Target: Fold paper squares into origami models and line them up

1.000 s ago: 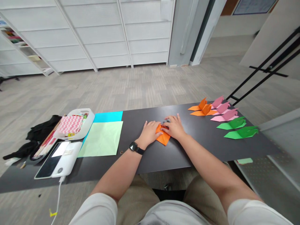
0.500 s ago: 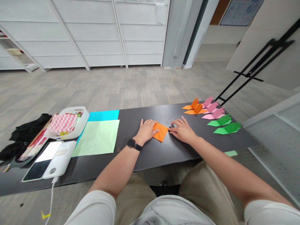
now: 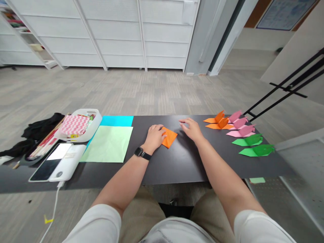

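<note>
On the dark table, a small folded square of orange origami paper (image 3: pixel 170 137) lies with one corner pointing right. My left hand (image 3: pixel 155 136), with a black watch at the wrist, grips its left edge, thumb on top; the other fingers are partly hidden. To the right of the paper, my right hand (image 3: pixel 191 130) hovers with fingers apart and nothing in them, not touching the paper. Beyond it stand folded paper cranes: orange cranes (image 3: pixel 219 122), pink cranes (image 3: pixel 240 126) and green cranes (image 3: pixel 257 149).
Left of my hands lie a light green sheet (image 3: pixel 108 145) and a blue sheet (image 3: pixel 118 120). Further left are a white basket (image 3: pixel 95 126) with a pink zigzag pouch, a phone (image 3: pixel 50 163), a white power bank (image 3: pixel 67 165) with its cable, and black cloth (image 3: pixel 43 126).
My right hand has moved off the paper's right corner and its fingers have spread. My left hand stays on the orange paper. The view has shifted slightly.
</note>
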Demonstrator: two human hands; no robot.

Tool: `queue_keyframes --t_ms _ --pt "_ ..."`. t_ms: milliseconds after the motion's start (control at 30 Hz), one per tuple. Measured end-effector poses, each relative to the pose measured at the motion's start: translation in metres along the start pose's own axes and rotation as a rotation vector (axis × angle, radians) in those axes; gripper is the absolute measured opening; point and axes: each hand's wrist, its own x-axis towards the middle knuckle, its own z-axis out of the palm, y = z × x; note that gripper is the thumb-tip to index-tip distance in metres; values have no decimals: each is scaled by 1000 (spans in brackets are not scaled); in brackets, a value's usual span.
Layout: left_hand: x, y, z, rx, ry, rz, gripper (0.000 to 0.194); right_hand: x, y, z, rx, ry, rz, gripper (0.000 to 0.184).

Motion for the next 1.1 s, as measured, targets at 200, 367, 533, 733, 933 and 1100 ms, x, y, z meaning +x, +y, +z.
queue_keyframes --t_ms 200,367,533,733,933,1100 --pt "2 -4 3 7 22 -17 26 -14 5 26 42 -186 -113 35" --pt "0 -2 2 -17 -17 5 31 -16 2 19 68 -261 -131 42" --pt "-1 0 -1 -37 -78 20 36 -16 3 16 49 -262 -97 46" --pt "-2 4 -3 -48 -76 22 39 -18 3 16 32 -286 -71 38" --pt "-3 7 -3 -46 -72 17 40 -17 -4 16 112 -235 -13 39" --pt "-4 10 -1 -36 -76 16 37 -16 2 16 67 -211 -46 40"
